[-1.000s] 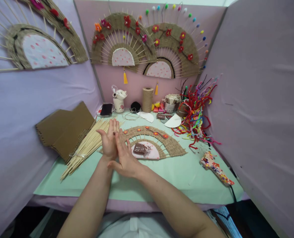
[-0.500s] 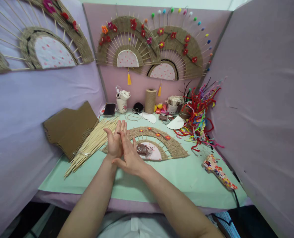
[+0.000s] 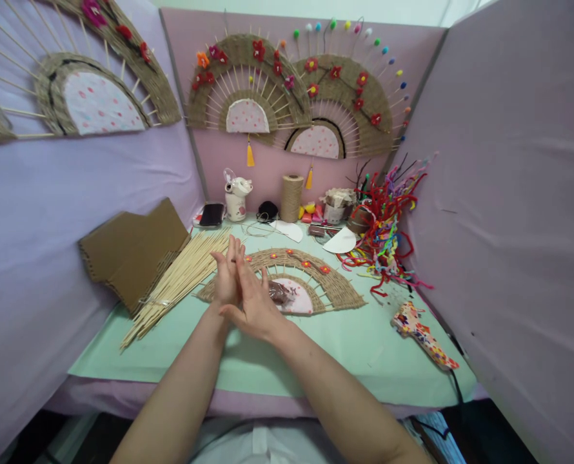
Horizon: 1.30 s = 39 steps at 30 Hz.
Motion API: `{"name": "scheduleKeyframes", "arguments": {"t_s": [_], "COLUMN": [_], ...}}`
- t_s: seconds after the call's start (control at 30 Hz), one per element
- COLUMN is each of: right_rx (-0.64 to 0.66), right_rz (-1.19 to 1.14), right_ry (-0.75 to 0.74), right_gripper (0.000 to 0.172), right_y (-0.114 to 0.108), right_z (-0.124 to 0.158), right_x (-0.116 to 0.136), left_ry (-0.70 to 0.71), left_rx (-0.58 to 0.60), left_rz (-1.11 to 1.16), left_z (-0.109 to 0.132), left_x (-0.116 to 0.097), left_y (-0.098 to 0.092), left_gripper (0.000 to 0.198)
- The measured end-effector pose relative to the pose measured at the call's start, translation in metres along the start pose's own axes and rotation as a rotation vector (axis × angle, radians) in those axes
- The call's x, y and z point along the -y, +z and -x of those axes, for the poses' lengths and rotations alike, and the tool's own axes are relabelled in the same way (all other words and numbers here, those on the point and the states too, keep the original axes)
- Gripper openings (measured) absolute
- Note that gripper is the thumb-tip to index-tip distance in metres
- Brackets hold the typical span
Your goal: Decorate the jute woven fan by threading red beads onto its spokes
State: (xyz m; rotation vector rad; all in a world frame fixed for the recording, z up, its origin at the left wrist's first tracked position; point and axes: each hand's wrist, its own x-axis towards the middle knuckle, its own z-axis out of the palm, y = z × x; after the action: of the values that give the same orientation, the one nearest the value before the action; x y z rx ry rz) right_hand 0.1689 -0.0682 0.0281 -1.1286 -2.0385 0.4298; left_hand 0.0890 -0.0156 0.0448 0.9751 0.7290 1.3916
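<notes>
My left hand (image 3: 226,282) and my right hand (image 3: 257,301) are pressed palm to palm over the table, fingers stretched out and pointing away from me. Between them, a tip of a small brown piece of clay (image 3: 233,260) shows; the palms hide its remainder. Just beyond and under my hands lies a woven twine fan (image 3: 344,291) with thin stick ribs, small red flowers and a white half-round centre. On that centre rests a clear plastic packet of brown clay (image 3: 278,293), partly covered by my right hand.
Left of my hands lie a bundle of thin sticks (image 3: 175,280) and folded cardboard (image 3: 135,251). A twine spool (image 3: 292,198), a white figurine jar (image 3: 236,200) and a phone (image 3: 212,215) line the back. Colourful pipe cleaners (image 3: 386,225) and a patterned glue gun (image 3: 425,335) are right.
My palms have shifted slightly against each other, and less of the brown piece shows between them. The whole view has moved a little.
</notes>
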Motion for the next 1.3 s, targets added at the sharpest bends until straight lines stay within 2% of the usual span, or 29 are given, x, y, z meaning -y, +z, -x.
{"name": "scheduleKeyframes", "arguments": {"t_s": [0.13,0.3,0.43,0.57,0.7,0.83,0.93,1.1,1.2,1.3], "right_rx": [-0.034,0.042,-0.012,-0.067,-0.116,-0.217,-0.257,-0.155,-0.094,-0.086], "right_rz": [0.010,-0.014,-0.006,0.031,0.042,0.021,0.028,0.166,0.221,0.230], "right_ry": [0.022,-0.016,0.021,0.027,0.044,0.070,0.064,0.015,-0.005,-0.020], "right_gripper": [0.100,0.099,0.099,0.097,0.095,0.085,0.080,0.084,0.083,0.079], "right_y": [-0.003,0.000,-0.001,-0.001,0.002,0.002,0.002,0.003,0.002,0.001], "right_z": [0.000,0.002,0.000,-0.003,-0.004,-0.005,-0.005,-0.003,-0.002,-0.001], "right_x": [0.002,0.009,0.003,-0.007,-0.015,-0.023,-0.027,-0.022,-0.015,-0.010], "left_ry": [-0.053,-0.016,-0.032,-0.177,-0.327,-0.345,-0.318,-0.316,-0.299,-0.267], "left_rx": [0.029,-0.049,-0.011,-0.016,-0.024,-0.013,-0.009,0.035,0.001,-0.051], "left_rz": [-0.018,-0.010,0.034,0.172,0.365,0.533,0.586,0.636,0.658,0.682], "left_z": [-0.001,-0.005,-0.003,0.000,-0.004,-0.008,-0.006,0.000,0.000,-0.002], "left_x": [0.005,0.000,0.005,0.007,0.002,-0.002,-0.004,-0.008,-0.010,-0.011], "left_y": [0.001,-0.008,0.000,0.012,0.005,-0.008,-0.009,-0.003,-0.004,-0.007], "left_gripper": [0.079,0.082,0.074,0.065,0.063,0.067,0.068,0.074,0.076,0.079]}}
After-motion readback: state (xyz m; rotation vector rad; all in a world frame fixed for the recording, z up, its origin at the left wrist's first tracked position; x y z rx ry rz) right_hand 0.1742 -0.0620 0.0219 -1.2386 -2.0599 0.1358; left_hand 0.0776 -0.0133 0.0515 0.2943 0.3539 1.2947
